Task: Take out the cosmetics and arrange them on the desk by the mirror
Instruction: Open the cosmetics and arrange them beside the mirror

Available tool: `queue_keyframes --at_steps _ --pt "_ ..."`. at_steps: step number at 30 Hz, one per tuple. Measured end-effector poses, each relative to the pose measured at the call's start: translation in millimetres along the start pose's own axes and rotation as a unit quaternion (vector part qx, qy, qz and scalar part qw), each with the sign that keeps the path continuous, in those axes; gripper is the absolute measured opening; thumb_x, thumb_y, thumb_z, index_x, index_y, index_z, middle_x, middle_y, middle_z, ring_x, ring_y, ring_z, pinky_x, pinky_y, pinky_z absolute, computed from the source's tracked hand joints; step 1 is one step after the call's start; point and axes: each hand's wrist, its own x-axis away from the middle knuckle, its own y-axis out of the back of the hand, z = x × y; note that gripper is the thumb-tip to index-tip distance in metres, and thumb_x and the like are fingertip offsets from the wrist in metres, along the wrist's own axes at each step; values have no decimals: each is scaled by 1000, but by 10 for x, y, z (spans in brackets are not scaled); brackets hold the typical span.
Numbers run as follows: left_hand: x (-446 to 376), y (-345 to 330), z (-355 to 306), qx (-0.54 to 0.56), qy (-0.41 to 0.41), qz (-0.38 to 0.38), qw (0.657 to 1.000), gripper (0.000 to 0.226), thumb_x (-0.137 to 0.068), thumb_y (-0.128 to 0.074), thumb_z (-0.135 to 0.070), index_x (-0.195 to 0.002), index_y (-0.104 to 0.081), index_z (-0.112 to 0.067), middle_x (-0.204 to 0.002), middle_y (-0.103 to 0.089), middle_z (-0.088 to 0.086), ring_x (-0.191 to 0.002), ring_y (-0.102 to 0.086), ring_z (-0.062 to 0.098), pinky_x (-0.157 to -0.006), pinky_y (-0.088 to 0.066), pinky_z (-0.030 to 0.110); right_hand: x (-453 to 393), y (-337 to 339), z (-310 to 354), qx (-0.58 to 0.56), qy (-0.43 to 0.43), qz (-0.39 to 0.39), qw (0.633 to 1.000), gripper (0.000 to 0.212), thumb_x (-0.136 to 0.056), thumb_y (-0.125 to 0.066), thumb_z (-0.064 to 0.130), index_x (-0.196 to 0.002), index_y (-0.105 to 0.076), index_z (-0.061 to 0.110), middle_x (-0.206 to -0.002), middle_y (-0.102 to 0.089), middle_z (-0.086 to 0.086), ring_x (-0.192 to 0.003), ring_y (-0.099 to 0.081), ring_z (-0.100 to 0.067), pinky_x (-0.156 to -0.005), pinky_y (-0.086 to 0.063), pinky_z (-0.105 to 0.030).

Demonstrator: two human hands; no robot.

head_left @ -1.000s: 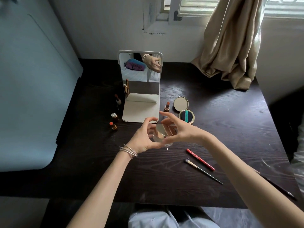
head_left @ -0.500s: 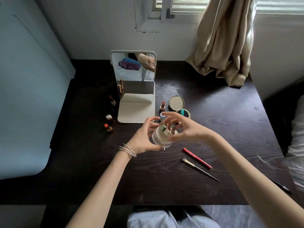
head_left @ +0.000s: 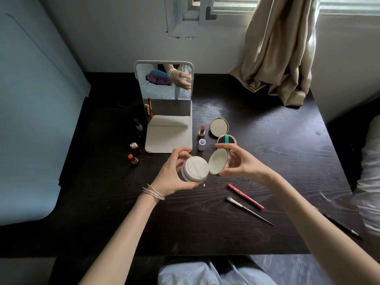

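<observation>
Hands meet above the middle of the dark worktop (head_left: 267,153). The left hand (head_left: 172,177) curls round a white jar (head_left: 194,169), its top showing a round white puff with a band across it; the fingers hide the jar's far side and base. The right hand (head_left: 242,164) pinches the jar's lid (head_left: 219,161) by the rim, tilted so its pale inside faces the camera; the lid's edge sits just beside the jar, and I cannot tell whether they touch. Thin bangles (head_left: 153,192) ring the left wrist.

Beyond the left hand stands the mirror (head_left: 164,83) on its pale base; the glass reflects a hand and a blurred purple and blue thing. Left of that hand stand three small lipsticks (head_left: 133,159), too small to read. Just beyond the gap between the hands are another lipstick (head_left: 202,131) and a small pale tube (head_left: 202,144). Beyond the right hand lies an open compact (head_left: 219,126), its dark half partly hidden behind the lid. Near the right forearm lie a red pencil (head_left: 245,196) and a thin brush (head_left: 248,210). A dark pencil (head_left: 341,227) lies near the worktop's right edge, one end hidden by the right arm. A beige curtain (head_left: 277,50) pools on the far corner. Pale clothing at the bottom is cut off.
</observation>
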Motion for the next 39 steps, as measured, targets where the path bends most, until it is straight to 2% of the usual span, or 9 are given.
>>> queue_keyframes --at_steps 6,9,11,14,18,22,30,34,39 --pt "115 44 132 4 6 -24 1000 92 -51 -89 -6 -119 -37 -38 -115 -51 0 -110 -56 3 -94 -42 12 -63 -110 -130 67 17 -9 998 70 -60 -79 15 -119 -43 25 -123 -52 -7 -107 -55 -15 -87 -47 -19" --pt "189 59 256 3 15 -32 999 89 -50 -87 -15 -120 -38 -36 -115 -50 0 -111 -56 7 -94 -43 14 -123 -221 -235 140 51 -36 988 73 -55 -83 27 -118 -47 20 -120 -50 -2 -111 -51 -13 -95 -41 -17" --pt "248 82 340 6 28 -36 999 87 -50 -84 -20 -121 -37 -34 -116 -50 -1 -110 -56 5 -94 -43 14 -164 -294 -312 170 62 -52 982 72 -55 -88 20 -116 -50 19 -117 -51 3 -111 -50 -14 -97 -41 -20" --pt "323 119 473 8 50 -46 998 89 -51 -87 -9 -122 -37 -30 -115 -50 0 -108 -56 2 -94 -43 13 -213 -404 -445 188 67 -63 978 68 -57 -89 17 -113 -52 19 -113 -54 9 -108 -53 -16 -95 -44 -25" --pt "389 149 604 3 68 -55 996 92 -51 -88 -4 -118 -36 -39 -115 -50 -3 -110 -55 3 -97 -43 16 -275 -555 -575 211 68 -60 973 67 -58 -86 15 -114 -49 21 -113 -56 6 -108 -53 -16 -94 -46 -31" --pt "431 179 709 7 83 -71 994 92 -52 -88 -3 -117 -35 -40 -116 -49 -5 -110 -54 2 -98 -43 17 -324 -647 -634 235 62 -51 969 68 -59 -83 17 -117 -47 20 -116 -54 5 -109 -52 -7 -96 -44 -26" --pt "430 258 828 2 76 -85 993 87 -56 -84 0 -120 -34 -31 -119 -46 -5 -113 -53 3 -98 -42 17 -398 -812 -654 307 86 -76 945 72 -61 -82 21 -124 -46 16 -118 -50 9 -112 -48 -9 -93 -33 -17" --pt "457 309 857 -10 73 -99 992 84 -56 -82 3 -122 -32 -16 -117 -44 -12 -113 -53 -1 -98 -44 21 -437 -903 -619 327 94 -90 936 73 -63 -81 28 -125 -44 18 -123 -53 5 -115 -48 -9 -96 -30 -27" --pt "589 395 952 -31 88 -128 987 83 -55 -82 2 -118 -31 -18 -114 -41 -21 -108 -53 -8 -94 -43 15 -536 -1072 -551 329 92 -75 937 72 -65 -80 28 -126 -44 18 -125 -53 6 -116 -47 -9 -97 -29 -26"
